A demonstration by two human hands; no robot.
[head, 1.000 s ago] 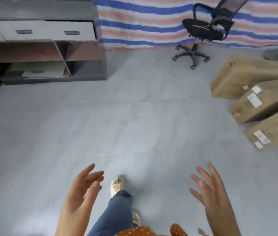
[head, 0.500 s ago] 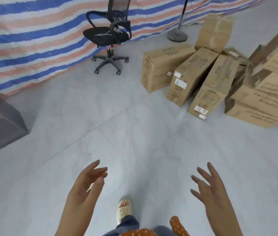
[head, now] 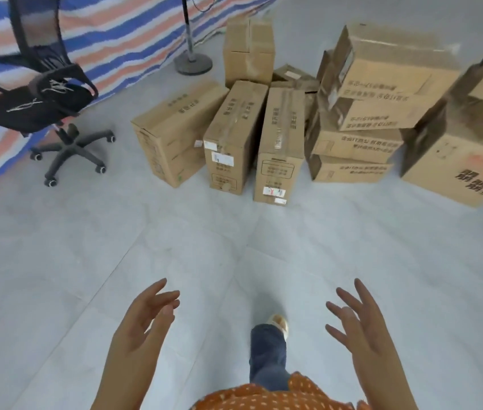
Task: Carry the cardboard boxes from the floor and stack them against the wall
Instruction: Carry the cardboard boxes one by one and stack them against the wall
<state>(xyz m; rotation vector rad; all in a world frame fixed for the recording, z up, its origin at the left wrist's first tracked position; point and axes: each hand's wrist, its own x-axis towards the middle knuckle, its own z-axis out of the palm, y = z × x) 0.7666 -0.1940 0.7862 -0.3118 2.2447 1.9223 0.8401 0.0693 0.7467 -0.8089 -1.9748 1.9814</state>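
Your view has swung from the grey cabinet to the cardboard boxes (head: 278, 143), which now lie ahead on the floor (head: 86, 261) beside the office chair (head: 45, 93); the approach is under way. Your left hand (head: 142, 324) and right hand (head: 358, 327) are raised, fingers spread, holding nothing. The boxes stand well apart from both hands. White shipping labels and printed characters appear on the boxes, but are too blurred to read.
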